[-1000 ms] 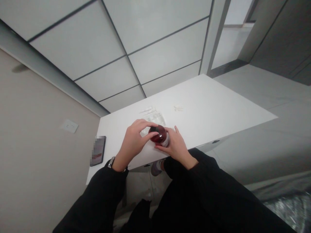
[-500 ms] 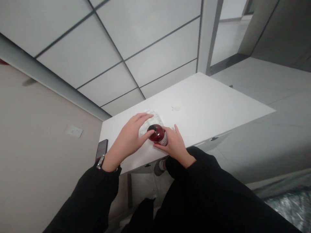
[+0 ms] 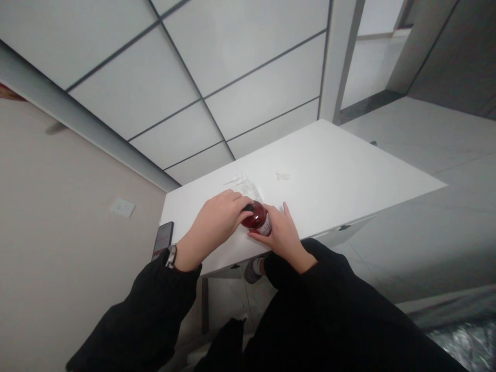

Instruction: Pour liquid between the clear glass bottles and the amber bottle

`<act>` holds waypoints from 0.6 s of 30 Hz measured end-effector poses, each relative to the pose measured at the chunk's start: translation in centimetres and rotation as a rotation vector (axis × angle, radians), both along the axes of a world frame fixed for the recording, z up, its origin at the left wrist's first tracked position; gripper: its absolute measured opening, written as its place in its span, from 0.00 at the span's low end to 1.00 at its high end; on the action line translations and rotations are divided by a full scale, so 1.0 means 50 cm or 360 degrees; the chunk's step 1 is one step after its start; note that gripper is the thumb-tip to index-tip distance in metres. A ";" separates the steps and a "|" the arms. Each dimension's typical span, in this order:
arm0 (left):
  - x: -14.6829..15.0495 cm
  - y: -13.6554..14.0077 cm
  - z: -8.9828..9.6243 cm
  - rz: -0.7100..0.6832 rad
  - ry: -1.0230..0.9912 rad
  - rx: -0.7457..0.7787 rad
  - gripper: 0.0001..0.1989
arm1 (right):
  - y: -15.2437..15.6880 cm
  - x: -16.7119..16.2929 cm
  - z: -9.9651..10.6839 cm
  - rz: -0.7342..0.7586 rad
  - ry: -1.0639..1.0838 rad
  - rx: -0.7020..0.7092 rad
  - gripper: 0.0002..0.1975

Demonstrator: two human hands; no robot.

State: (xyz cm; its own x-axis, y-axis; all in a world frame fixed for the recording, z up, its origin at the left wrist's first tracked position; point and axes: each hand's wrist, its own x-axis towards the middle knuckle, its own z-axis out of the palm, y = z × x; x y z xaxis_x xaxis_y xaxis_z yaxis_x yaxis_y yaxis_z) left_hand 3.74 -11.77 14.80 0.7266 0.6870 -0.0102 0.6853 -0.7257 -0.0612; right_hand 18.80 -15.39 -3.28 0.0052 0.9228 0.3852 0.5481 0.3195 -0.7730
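Observation:
A dark red bottle [image 3: 257, 217] with a white label and a black cap [image 3: 248, 207] is held over the near part of the white table. My right hand [image 3: 279, 227] wraps round its labelled body from the right. From the left, my left hand [image 3: 222, 216] is closed on the black cap, with thumb and fingers on either side of it. Just behind the bottle lies a crumpled clear plastic wrapper [image 3: 248, 186], partly hidden by my left hand. Whether the bottle's base touches the table is hidden.
The white table [image 3: 329, 170] runs off to the right. A dark phone [image 3: 163, 240] lies at its left end. A small pale scrap [image 3: 283, 176] is on the table past the bottle. A panelled partition [image 3: 248, 67] stands behind, and a wall socket [image 3: 123, 207] is at left.
My left hand has closed its fingers, which were spread over the bottle's top, onto the black cap. My right hand keeps its hold on the bottle. The whole view has shifted slightly.

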 end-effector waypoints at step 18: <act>-0.020 0.037 -0.002 -0.0335 -0.0215 -0.0120 0.17 | -0.011 0.050 0.002 -0.0019 -0.0138 -0.0052 0.38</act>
